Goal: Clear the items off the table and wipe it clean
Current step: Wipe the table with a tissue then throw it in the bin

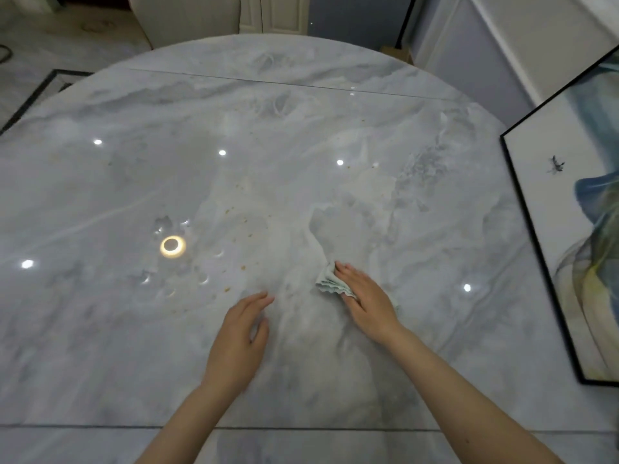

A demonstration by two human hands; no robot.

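The glossy grey marble table (140,346) fills most of the head view. My right hand (366,299) lies flat with straight fingers on a folded pale green cloth (330,283), pressing it onto the tabletop right of centre. My left hand (239,339) hovers or rests just left of it, fingers relaxed and together, holding nothing. Small brown crumbs (243,267) are scattered over the surface ahead of my left hand, with more (239,186) further out toward the middle.
A black-framed painting (569,229) leans at the table's right side. A seam (288,83) crosses the far part of the tabletop. Beyond the far edge stand a white cabinet (278,13) and a pale chair (187,18).
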